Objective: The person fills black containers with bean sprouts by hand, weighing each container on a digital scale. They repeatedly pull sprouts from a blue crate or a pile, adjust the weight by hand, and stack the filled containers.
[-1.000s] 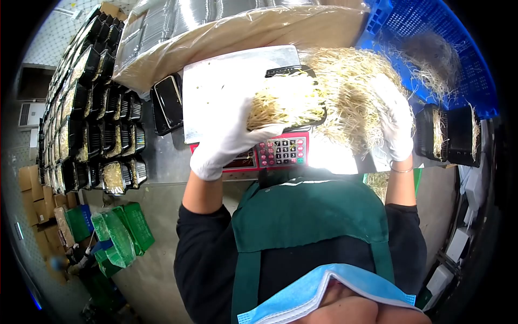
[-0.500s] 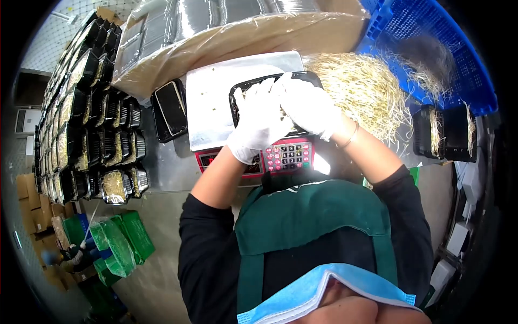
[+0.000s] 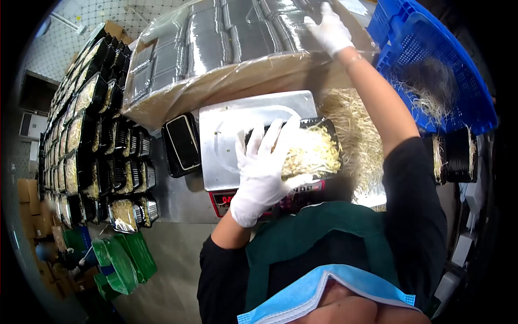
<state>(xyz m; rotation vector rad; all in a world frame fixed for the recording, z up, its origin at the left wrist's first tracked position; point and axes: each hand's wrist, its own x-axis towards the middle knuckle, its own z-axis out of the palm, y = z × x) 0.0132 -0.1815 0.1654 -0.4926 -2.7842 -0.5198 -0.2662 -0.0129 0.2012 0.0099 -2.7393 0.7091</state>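
The gloved left hand (image 3: pixel 263 173) lies spread, fingers open, on the sprout-filled black tray (image 3: pixel 310 151) on the scale platform (image 3: pixel 226 140), tray's long axis running 9 to 3 o'clock, while the right hand (image 3: pixel 328 29) reaches to 12 o'clock, open-palmed on the plastic-wrapped lids (image 3: pixel 226 38).

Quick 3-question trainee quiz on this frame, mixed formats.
1. True or false: the left hand rests on the sprout-filled black tray on the scale.
2. The right hand reaches to: A) blue crate B) plastic-wrapped lid stacks C) keypad.
3. Where do the filled trays stand: left or right of the scale?

Key: 1 true; 2 B; 3 left.
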